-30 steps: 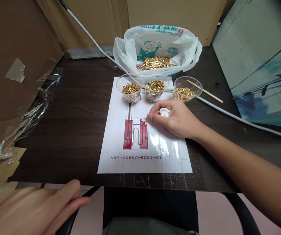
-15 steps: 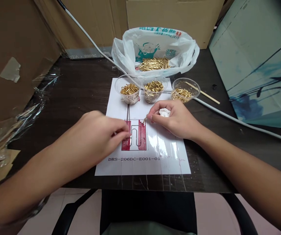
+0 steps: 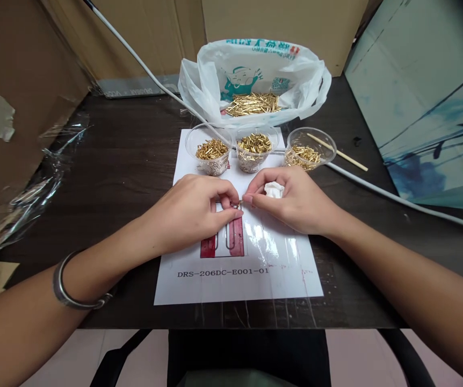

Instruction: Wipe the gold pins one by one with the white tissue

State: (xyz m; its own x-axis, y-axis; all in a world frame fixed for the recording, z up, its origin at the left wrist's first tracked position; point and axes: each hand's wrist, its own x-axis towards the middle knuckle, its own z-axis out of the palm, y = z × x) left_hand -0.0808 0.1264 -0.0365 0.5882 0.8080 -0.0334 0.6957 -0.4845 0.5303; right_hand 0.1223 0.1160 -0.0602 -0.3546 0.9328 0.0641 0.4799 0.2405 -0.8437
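My right hand (image 3: 294, 203) is closed, thumb and forefinger pinching a tiny gold metal pin (image 3: 240, 202) above the printed sheet. A white crumpled tissue (image 3: 274, 190) is tucked into its palm. Close by on the left, my left hand (image 3: 199, 212) pinches with thumb and forefinger at the same spot, its tips almost meeting the right ones. Whatever lies between the left fingertips is too small to make out. Beneath both hands lies the white paper sheet (image 3: 215, 287), with a red-marked drawing (image 3: 236, 239) partly covered by the left hand.
Behind the hands stand three clear plastic cups, left (image 3: 212, 153), middle (image 3: 254, 148) and right (image 3: 306, 156), holding small gold parts. Farther back is a white plastic bag (image 3: 203, 80) of longer gold pins. A wooden stick (image 3: 348, 157) and a white cable (image 3: 380, 189) lie at right.
My left hand has moved up and to the right from the drawing, bringing its fingertips to those of my right hand. The right hand has stayed nearly in place. The view has shifted slightly.
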